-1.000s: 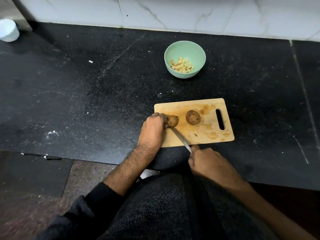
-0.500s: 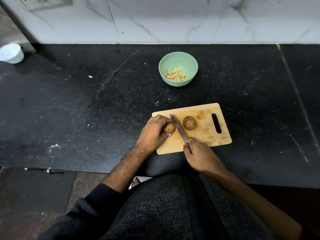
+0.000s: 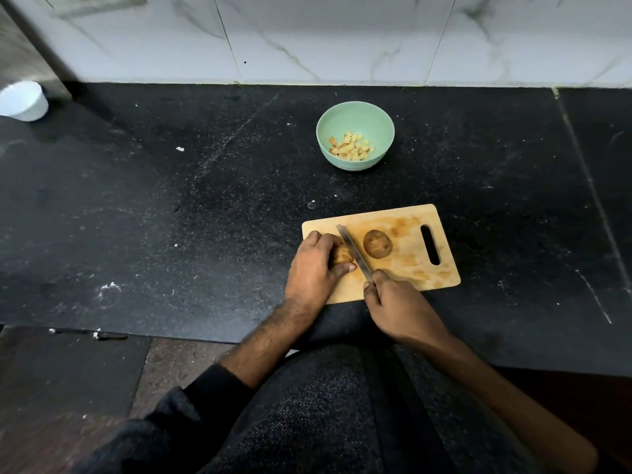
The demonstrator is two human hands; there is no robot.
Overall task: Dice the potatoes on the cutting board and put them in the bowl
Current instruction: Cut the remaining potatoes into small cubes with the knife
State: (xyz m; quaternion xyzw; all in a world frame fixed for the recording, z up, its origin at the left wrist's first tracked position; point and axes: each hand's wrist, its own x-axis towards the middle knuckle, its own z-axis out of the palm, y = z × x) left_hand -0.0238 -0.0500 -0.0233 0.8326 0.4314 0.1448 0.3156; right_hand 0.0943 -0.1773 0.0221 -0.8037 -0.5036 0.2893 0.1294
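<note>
There, on the cutting board [image 3: 410,268] at the surface's near edge, the left hand [image 3: 313,271] gripped a small potato [image 3: 341,256] while the right hand [image 3: 396,307] clasped a knife [image 3: 354,252], its blade against that potato. A second potato [image 3: 377,243] lay just beside. The green bowl [image 3: 355,114] of diced pieces [image 3: 351,147] stood toward the back edge.

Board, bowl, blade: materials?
Board: pale wood or bamboo, matt, faint grain, orange stains. Bowl: mint green, matt, smooth, probably plastic or a fibre composite. Blade: grey metal, dull sheen, likely steel.
</note>
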